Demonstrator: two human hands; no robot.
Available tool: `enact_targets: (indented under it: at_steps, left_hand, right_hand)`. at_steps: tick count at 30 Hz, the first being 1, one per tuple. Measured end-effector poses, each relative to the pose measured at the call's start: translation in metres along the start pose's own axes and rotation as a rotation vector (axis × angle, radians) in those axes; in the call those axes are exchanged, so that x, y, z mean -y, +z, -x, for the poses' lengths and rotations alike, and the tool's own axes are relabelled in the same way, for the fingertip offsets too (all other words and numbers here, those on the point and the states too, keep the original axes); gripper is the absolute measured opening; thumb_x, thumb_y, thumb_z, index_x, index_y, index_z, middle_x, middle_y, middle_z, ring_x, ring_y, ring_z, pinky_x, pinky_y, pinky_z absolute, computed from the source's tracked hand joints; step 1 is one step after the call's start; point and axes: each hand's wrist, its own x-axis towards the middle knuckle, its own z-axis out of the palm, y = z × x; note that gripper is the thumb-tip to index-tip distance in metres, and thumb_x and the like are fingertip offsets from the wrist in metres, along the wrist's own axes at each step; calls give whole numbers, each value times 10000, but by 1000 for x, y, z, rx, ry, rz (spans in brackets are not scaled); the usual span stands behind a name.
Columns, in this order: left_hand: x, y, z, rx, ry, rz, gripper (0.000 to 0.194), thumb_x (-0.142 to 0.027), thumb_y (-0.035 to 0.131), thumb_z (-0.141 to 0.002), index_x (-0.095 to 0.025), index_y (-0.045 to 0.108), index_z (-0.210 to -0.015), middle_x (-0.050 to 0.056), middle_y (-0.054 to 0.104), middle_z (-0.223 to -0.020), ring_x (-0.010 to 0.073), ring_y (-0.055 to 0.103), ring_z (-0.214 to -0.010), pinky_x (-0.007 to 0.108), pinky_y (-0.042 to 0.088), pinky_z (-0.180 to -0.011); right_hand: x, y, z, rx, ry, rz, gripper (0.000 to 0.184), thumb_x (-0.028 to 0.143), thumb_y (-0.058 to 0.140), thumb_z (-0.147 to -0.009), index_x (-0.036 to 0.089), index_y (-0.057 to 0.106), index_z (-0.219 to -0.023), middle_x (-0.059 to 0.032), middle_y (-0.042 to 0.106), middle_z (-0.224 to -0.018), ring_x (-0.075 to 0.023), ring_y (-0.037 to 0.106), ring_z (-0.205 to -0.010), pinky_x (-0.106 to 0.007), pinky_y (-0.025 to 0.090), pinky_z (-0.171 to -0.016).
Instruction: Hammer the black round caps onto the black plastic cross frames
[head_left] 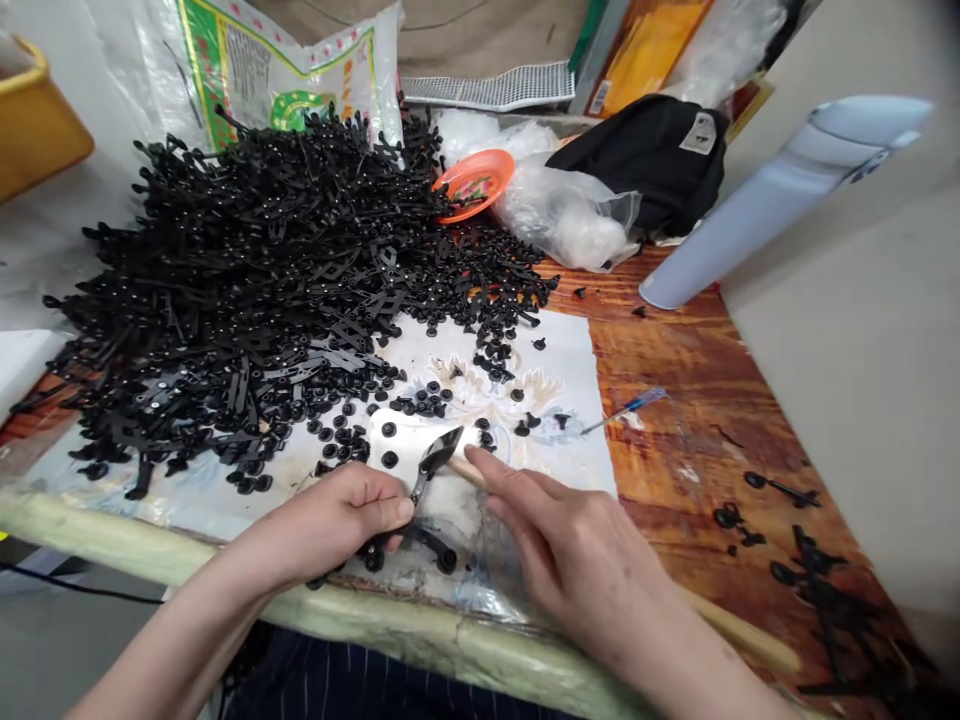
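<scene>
The left hand (364,505) is pinching a black part (421,486) between thumb and finger near the counter's (675,400) front edge. The right hand (574,545) is curling around a hammer (442,452), pointer finger lying along its stick. The hammer is sitting at the part's far end; I cannot tell if they are touching. Doing it well means holding the part steady and keeping the left fingertips clear. A heap (262,240) is filling the back left corner.
</scene>
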Motion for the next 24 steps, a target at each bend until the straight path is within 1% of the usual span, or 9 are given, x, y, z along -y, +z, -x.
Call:
enact_targets:
  at_steps: [1,3,5,9,14,18,20,22,24]
  left_hand:
    - [-1,0,0,-5,-7,-7,377,-479,516,-819,-186,537,-582,-60,398,-521,119,316,-500,244,235,-498]
    - [-2,1,-1,-1,-16,-21,369,-468,507,-822,-190,534,-580,-62,390,-512,118,300,-488,247,220,-487]
    - [-3,1,-2,6,-20,-26,356,-451,503,-824,-192,531,-581,-59,399,-515,119,297,-488,250,215,-485]
    - [-2,0,-2,11,-56,-52,347,-432,481,-835,-197,527,-583,-57,388,-509,120,282,-481,257,202,-477]
    - [0,-1,-2,25,-30,-77,346,-428,470,-842,-195,538,-595,-49,420,-527,123,299,-491,257,213,-484]
    - [0,-1,-2,1,-34,-88,356,-436,476,-830,-189,544,-584,-51,404,-521,124,299,-497,254,221,-490]
    - [0,0,-1,-18,-24,-84,363,-446,477,-828,-184,548,-587,-55,388,-518,122,290,-497,253,218,-492]
    - [-1,1,1,-31,9,-57,368,-456,486,-824,-177,556,-593,-57,383,-523,120,287,-504,252,217,-499]
    - [-1,3,7,-48,46,-17,375,-468,502,-818,-171,567,-598,-57,383,-525,117,285,-509,251,216,-505]
  right_hand:
    - [0,-1,0,-10,14,-21,411,209,408,-949,234,507,-1347,-90,709,-976,-229,686,-736,-366,559,-671]
    - [1,-2,1,-102,-10,-92,427,207,418,-954,267,473,-1372,-85,689,-1082,-218,683,-808,-353,555,-719]
    - [1,-2,2,-152,-52,-103,448,185,419,-950,266,450,-1389,-86,688,-1077,-205,677,-753,-339,555,-675]
    - [2,3,3,17,-7,35,425,207,398,-949,225,490,-1364,-82,709,-865,-212,648,-591,-352,539,-563]
    - [4,6,1,-81,42,-56,416,233,378,-963,237,481,-1366,-112,694,-1056,-220,684,-731,-356,545,-656]
    - [-3,4,1,3,114,-32,399,261,382,-958,251,531,-1328,-85,720,-952,-232,686,-732,-368,538,-671]
    - [-10,-1,1,-74,160,-76,394,300,388,-960,261,535,-1324,-63,719,-926,-205,673,-691,-319,524,-619]
    - [-19,-7,0,-215,239,-91,403,344,395,-956,248,536,-1321,-42,710,-834,-185,649,-618,-282,497,-554]
    - [-29,-13,-4,-313,344,-11,429,382,397,-943,235,535,-1322,-34,690,-768,-201,646,-616,-297,494,-568]
